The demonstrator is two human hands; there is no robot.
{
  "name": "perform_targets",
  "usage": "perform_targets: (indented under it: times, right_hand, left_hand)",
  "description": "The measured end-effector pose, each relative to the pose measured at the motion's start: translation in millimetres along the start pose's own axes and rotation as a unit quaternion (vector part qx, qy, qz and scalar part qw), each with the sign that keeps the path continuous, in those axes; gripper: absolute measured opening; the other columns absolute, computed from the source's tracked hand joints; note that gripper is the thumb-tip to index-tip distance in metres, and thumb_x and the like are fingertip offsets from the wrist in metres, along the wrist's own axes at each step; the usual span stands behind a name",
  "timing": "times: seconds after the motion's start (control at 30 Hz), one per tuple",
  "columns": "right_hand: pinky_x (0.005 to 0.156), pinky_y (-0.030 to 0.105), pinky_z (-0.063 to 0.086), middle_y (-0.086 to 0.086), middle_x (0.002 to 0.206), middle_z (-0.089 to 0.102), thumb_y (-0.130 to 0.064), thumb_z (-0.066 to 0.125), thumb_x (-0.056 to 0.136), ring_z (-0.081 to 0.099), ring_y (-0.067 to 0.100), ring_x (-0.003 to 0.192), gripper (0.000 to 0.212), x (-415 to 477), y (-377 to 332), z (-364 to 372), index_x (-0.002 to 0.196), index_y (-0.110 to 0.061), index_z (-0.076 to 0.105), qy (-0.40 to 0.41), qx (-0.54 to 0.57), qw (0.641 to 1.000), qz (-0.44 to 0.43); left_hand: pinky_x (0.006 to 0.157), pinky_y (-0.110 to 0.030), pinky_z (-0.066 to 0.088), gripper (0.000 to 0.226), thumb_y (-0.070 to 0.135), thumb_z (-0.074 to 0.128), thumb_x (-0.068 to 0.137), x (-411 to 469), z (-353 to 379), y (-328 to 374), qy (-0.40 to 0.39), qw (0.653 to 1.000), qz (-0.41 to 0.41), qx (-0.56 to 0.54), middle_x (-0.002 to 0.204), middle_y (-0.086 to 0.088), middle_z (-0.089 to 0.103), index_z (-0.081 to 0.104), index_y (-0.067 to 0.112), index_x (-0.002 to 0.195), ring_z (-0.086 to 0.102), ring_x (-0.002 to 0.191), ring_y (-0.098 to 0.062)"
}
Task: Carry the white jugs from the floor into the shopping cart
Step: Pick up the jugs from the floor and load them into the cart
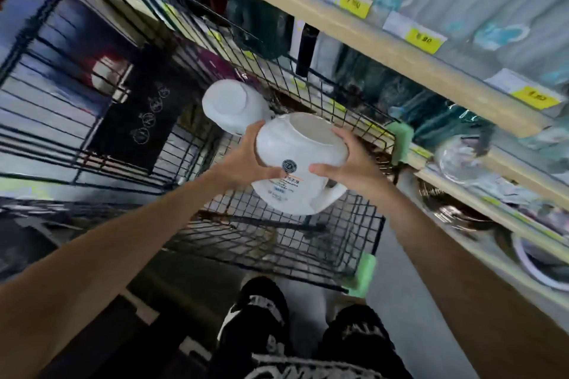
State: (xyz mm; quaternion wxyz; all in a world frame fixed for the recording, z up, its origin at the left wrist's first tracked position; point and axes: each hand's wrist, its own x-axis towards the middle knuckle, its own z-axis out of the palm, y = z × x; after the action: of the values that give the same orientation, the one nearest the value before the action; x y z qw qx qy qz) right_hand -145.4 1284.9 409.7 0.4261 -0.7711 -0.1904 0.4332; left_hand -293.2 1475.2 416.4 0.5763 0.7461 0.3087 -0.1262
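1. Setting: a shop aisle, with shelving [385, 40] carrying yellow price tags [425, 40] along your right.
2. Shopping cart [277, 243]: black wire with green corner pads [365, 275], standing before your shoes [258, 311], close beside the shelving.
3. Held jug [295, 144]: white, labelled and tilted, it was raised over the cart's basket.
4. Left hand [246, 160]: your fingers were clamped round the held jug's left side.
5. Right hand [351, 163]: your thumb lay on the label face and your fingers were wrapped over the right side.
6. Second jug [231, 104]: white, it lay on its side inside the cart just beyond the held jug; contact between them could not be told.
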Motion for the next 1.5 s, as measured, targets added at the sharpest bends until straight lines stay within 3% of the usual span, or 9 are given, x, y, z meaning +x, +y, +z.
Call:
perform_targets:
  times: [0.1,0.17,0.23,0.43,0.67,0.93,1.03,1.23,1.5]
  right_hand:
    - [0.102,0.035,0.043,-0.006,0.135,0.040,-0.044,0.088,0.054,0.044,0.009,0.120,0.102,34,23,20,0.140,-0.035,0.034,0.047,-0.065,0.997,-0.017]
    - [0.102,0.031,0.034,-0.003,0.137,0.036,-0.043,0.088,0.056,0.034,0.010,0.123,0.105,53,35,32,0.144,-0.032,0.031,0.064,-0.126,0.989,-0.033]
    - [0.099,0.031,0.034,0.002,0.140,0.035,-0.042,0.088,0.057,0.034,0.017,0.125,0.106,69,44,41,0.145,-0.030,0.031,0.089,-0.188,0.976,-0.060]
    - [0.103,0.050,0.041,0.017,0.143,0.032,-0.039,0.091,0.049,0.034,0.033,0.132,0.109,116,75,49,0.142,-0.017,0.037,0.123,-0.265,0.948,-0.124]
    - [0.102,0.063,0.038,0.029,0.145,0.026,-0.043,0.092,0.045,0.026,0.042,0.135,0.114,147,109,41,0.137,-0.022,0.028,0.127,-0.292,0.936,-0.150]
    - [0.098,0.057,0.039,0.020,0.143,0.020,-0.047,0.086,0.051,0.021,0.034,0.131,0.104,153,121,46,0.136,-0.020,0.033,0.158,-0.304,0.922,-0.178]
    - [0.101,0.060,0.040,0.024,0.143,0.025,-0.063,0.068,0.059,0.028,0.041,0.131,0.096,154,119,53,0.137,-0.021,0.032,0.161,-0.310,0.919,-0.186]
    - [0.099,0.061,0.043,0.026,0.141,0.028,-0.057,0.076,0.054,0.031,0.042,0.132,0.100,155,117,55,0.137,-0.021,0.032,0.170,-0.288,0.927,-0.171]
    - [0.110,0.060,0.027,0.018,0.152,0.007,-0.056,0.065,0.063,0.008,0.038,0.142,0.101,138,109,47,0.146,-0.029,0.013,0.076,-0.280,0.950,-0.113]
  left_hand:
    - [0.096,-0.010,0.028,0.108,0.016,0.086,0.066,39,-8,-27,-0.005,0.999,0.018,0.044,0.125,0.013,0.028,0.013,0.022,0.146,0.026,0.118,0.000]
    - [0.095,-0.008,0.023,0.111,0.015,0.087,0.064,63,-9,-46,-0.006,0.998,0.027,0.062,0.129,0.012,0.027,0.012,0.019,0.146,0.023,0.119,0.001]
    - [0.104,-0.022,0.029,0.113,0.015,0.088,0.062,88,-9,-67,-0.025,0.998,0.028,0.053,0.132,0.017,0.027,0.010,0.030,0.142,0.026,0.124,-0.002]
    - [0.102,-0.024,0.033,0.111,0.020,0.090,0.056,137,0,-98,0.015,0.996,0.074,0.056,0.133,0.011,0.028,0.012,0.045,0.130,0.032,0.124,-0.003]
    - [0.089,0.007,0.028,0.106,0.016,0.090,0.056,168,20,-112,0.059,0.986,0.134,0.082,0.130,0.001,0.033,0.024,0.002,0.138,0.031,0.113,0.008]
    - [0.109,-0.048,0.036,0.110,0.029,0.083,0.065,177,29,-112,0.066,0.979,0.097,0.168,0.146,-0.010,0.024,0.014,0.009,0.147,0.027,0.137,-0.025]
    - [0.106,-0.048,0.035,0.107,0.040,0.078,0.071,165,33,-118,0.115,0.965,0.067,0.226,0.149,-0.011,0.021,0.010,0.013,0.149,0.025,0.136,-0.029]
    - [0.110,-0.049,0.030,0.105,0.033,0.076,0.072,161,36,-115,0.112,0.972,0.061,0.200,0.149,-0.009,0.015,0.008,0.016,0.149,0.018,0.134,-0.028]
    - [0.113,-0.047,0.029,0.106,0.024,0.078,0.071,153,28,-109,0.056,0.990,0.019,0.132,0.151,-0.003,0.013,0.007,0.022,0.150,0.019,0.139,-0.024]
